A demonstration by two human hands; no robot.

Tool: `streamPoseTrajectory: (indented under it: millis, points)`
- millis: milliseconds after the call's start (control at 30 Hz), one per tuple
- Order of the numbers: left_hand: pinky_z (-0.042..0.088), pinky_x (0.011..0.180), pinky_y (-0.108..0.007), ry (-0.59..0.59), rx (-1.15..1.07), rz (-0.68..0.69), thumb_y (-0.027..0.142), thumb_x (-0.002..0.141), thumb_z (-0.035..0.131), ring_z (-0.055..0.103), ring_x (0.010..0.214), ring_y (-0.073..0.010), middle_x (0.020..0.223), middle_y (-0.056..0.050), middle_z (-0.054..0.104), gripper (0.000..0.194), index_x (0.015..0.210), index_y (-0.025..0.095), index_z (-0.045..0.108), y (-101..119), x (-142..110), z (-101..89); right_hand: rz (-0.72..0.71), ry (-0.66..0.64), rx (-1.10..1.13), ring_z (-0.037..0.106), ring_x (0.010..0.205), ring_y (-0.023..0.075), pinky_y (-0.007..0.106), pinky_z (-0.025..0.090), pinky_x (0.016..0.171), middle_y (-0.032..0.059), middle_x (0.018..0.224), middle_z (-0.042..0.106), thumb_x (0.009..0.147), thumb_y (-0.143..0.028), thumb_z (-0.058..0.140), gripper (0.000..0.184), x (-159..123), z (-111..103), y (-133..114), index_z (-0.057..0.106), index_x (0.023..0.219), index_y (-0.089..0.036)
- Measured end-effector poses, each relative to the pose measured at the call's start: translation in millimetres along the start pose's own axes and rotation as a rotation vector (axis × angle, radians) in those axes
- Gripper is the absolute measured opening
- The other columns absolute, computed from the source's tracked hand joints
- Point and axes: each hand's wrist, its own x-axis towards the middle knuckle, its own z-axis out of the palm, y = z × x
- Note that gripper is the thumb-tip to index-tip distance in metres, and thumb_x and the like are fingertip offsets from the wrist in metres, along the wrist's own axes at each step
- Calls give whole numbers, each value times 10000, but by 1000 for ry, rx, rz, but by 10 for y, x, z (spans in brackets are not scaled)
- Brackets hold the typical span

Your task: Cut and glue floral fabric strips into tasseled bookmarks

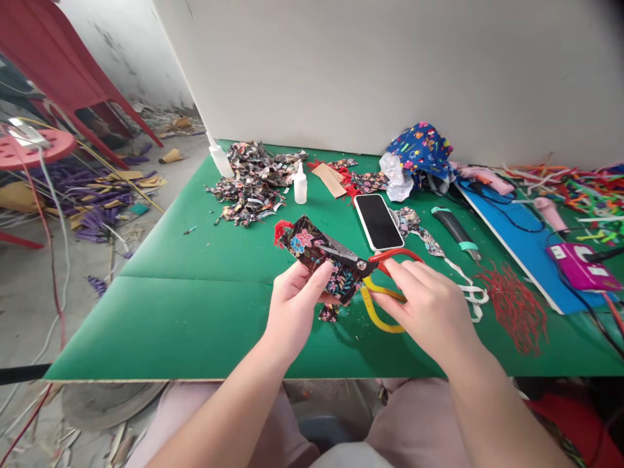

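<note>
Two hands show in the head view. The left hand (292, 309) pinches a floral fabric piece (340, 284) between thumb and fingers, above the green table (195, 325); a red tassel (281, 232) shows at its ten o'clock corner. The right hand (433, 299) is curled around the handles of the scissors (361, 265), whose blades lie against the fabric. From the piece, a phone (379, 222) lies at two o'clock, a white bottle (300, 187) stands at eleven, and a cutter knife (455, 231) lies between two and three.
</note>
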Motion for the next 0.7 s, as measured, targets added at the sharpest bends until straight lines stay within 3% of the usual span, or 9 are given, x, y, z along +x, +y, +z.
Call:
streamPoseTrajectory:
  millis: [233,700]
  points:
    - [525,474,-194,-35,-30,2,310,762,670,608,579,-112,715,-3,687,138,764,172,660,-13,4,-10,-5,-2,-40,605,740,187,289,397,597,70,804,656,844,-346,565,318,-7,-18,-10,587,1041,-98]
    - [541,506,-180,-74,-41,9,281,788,650,609,615,-99,705,14,678,99,805,196,697,-18,8,-28,27,-20,-69,572,673,165,274,361,566,18,691,621,840,-351,568,277,-16,-29,-50,625,980,-119]
